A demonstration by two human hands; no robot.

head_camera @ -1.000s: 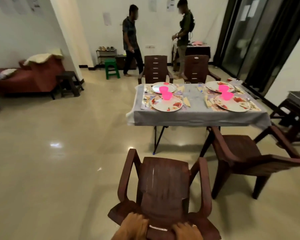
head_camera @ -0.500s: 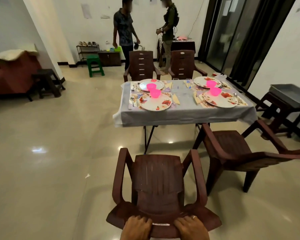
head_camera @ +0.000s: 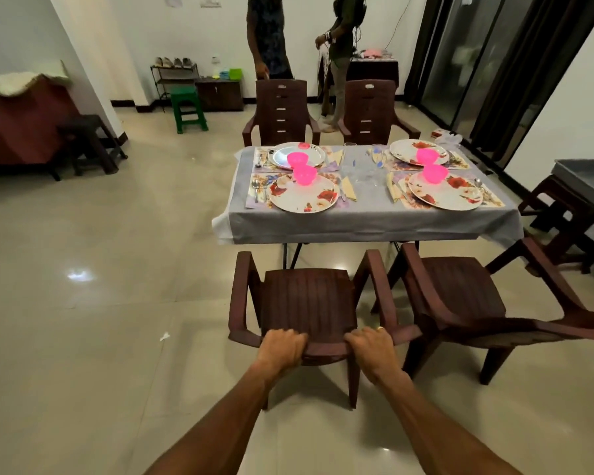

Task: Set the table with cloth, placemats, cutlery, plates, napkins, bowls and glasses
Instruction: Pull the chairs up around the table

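The table wears a grey cloth. On it lie placemats, floral plates, pink bowls, folded napkins, cutlery and clear glasses in the middle. A brown plastic chair stands just before the table's near edge. My left hand and my right hand both grip the top of its backrest.
A second brown chair stands to the right, angled. Two more chairs face me across the table. Two people stand beyond them. A green stool and a red sofa are to the left; dark stools with a grey tray are to the right.
I have moved forward with the chair, which now stands close to the table's near edge. My arms are stretched further out, and both hands still hold the backrest.
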